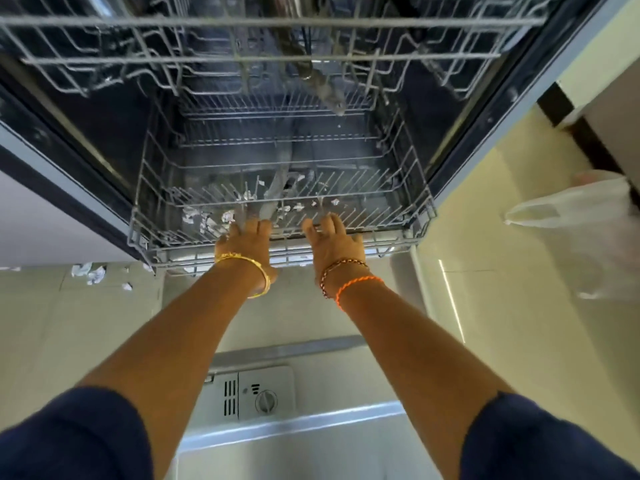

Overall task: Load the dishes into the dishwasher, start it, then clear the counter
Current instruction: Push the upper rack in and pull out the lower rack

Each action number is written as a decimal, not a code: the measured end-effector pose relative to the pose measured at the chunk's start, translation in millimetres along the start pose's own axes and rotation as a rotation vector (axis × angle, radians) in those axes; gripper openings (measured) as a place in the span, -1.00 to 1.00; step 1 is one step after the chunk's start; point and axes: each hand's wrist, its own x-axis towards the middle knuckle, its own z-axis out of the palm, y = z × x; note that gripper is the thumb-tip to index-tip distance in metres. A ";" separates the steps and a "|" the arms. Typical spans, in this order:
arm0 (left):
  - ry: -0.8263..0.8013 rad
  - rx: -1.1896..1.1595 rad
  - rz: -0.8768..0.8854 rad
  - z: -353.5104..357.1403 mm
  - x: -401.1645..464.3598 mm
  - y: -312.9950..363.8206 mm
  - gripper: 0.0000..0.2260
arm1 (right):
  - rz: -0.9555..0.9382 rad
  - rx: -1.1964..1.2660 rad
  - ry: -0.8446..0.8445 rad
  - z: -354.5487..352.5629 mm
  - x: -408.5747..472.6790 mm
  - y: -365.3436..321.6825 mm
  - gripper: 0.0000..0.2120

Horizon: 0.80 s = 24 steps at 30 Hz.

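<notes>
Both arms reach up the middle of the frame to the lower rack (381, 202) of the open dishwasher (540, 91). The left hand (247, 242) and the right hand (334, 242) sit side by side at the rack's front rail, near its centre, fingers curled over the wire. Each grip looks clamped on that rail, though the fingertips are lost among the tines, so how far they wrap I cannot tell.

The rack stands partly out of the tub, over the lowered door (294, 424) at the bottom of the frame, where the detergent dispenser (256, 393) shows. No dishes are in the rack; only small white scraps (207, 218) lie among the tines, with more on the floor at the left. The upper rack (242, 60) spans the top of the frame, also bare as far as I can see.

I'd judge the rack light while bare, stiff, and free to roll on its runners. The thin coated wire could be slick if wet. The front rail is the sensible hold, hands spaced evenly so it slides straight rather than skewing. A white plastic bag (585, 230) lies on the floor at the right.
</notes>
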 end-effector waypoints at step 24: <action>0.046 -0.739 -0.054 101.8 -191.9 4.0 -0.77 | -0.018 0.226 -0.323 76.2 -211.3 -14.0 -0.12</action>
